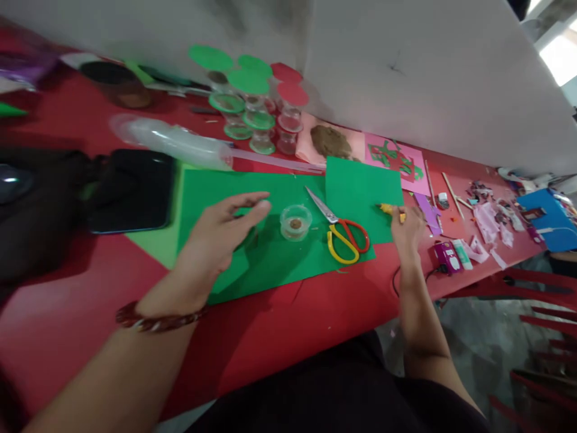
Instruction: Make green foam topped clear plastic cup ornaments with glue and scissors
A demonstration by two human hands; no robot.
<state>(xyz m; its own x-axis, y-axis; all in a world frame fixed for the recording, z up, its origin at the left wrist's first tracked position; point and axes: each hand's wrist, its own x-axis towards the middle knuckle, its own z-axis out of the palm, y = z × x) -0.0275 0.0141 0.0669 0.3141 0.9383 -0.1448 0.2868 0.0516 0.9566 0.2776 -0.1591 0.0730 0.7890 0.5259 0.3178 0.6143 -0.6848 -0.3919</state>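
My left hand hovers over the left part of a green sheet, its thumb and forefinger apart with nothing visible between them. To its right a small clear plastic cup with something brown in it stands on the sheet. Scissors with one yellow and one red handle lie right of the cup, blades pointing up and left. At the sheet's right end my right hand is closed around a yellow tool with a dark tip, which points left.
Clear hourglass-shaped pieces with green and red discs stand by the wall. Brown powder lies on pink paper behind the green sheets. A clear plastic tube and a black phone are at left; scraps and a purple box at right.
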